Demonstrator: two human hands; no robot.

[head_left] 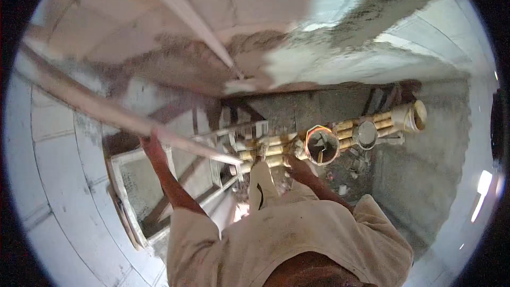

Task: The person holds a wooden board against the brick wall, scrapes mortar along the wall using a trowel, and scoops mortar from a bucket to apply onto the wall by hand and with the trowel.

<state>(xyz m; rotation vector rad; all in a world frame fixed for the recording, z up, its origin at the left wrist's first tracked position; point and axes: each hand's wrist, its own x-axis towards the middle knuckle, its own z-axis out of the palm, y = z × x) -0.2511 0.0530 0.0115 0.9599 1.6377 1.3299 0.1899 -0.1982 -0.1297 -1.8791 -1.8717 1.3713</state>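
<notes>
A long straight bar [106,111], wood or metal, slants from the upper left down to the bamboo poles. My left hand [153,146] is closed around its lower half, the fingers partly hidden behind it. My right hand [298,169] is lowered beside my leg, close to the bamboo poles [276,150] I stand on. Its fingers are dark and blurred, so their grip cannot be made out. Just right of this hand stands a round bucket [337,154] with an orange rim. Grey mortar [320,139] and what looks like a tool handle are inside.
A grey round pan [365,134] and a yellowish bucket [418,116] sit farther right along the poles. A second pole [186,16] leans against the partly plastered wall [287,16]. Left stands a pale frame [125,196]. Below, a white cup [342,188] lies among debris.
</notes>
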